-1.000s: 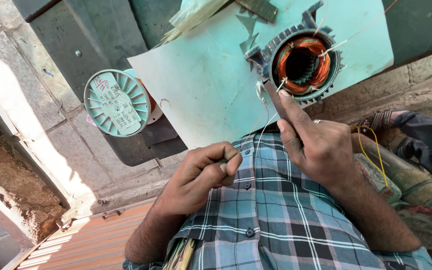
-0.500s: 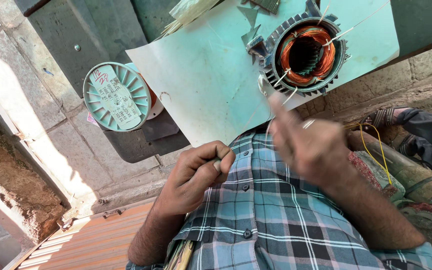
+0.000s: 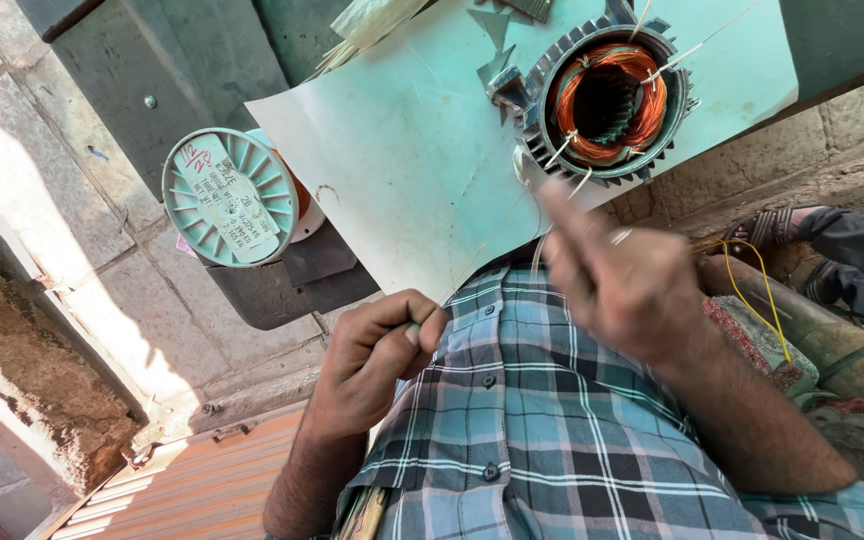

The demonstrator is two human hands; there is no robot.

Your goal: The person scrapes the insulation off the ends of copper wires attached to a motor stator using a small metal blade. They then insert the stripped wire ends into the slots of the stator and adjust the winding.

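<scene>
A motor stator (image 3: 607, 100) with copper windings in a grey finned housing lies on a pale teal sheet (image 3: 402, 150). White lacing thread (image 3: 482, 255) runs from the windings down toward both hands. My left hand (image 3: 372, 360) is closed and pinches the thread's end between thumb and forefinger, just in front of my checked shirt. My right hand (image 3: 622, 290), blurred by motion, has its forefinger stretched out just below the stator. The thread seems to be held in its curled fingers.
A teal-flanged spool of copper wire (image 3: 232, 195) with a paper label stands left of the sheet on a dark metal plate (image 3: 282, 285). Thin strips (image 3: 367, 25) lie at the sheet's top edge. Yellow wire (image 3: 762, 290) and cloth lie at right, with stone paving at left.
My right hand has drawn back from the stator's rim toward my chest, pulling the thread. The left hand stays closed on the thread end.
</scene>
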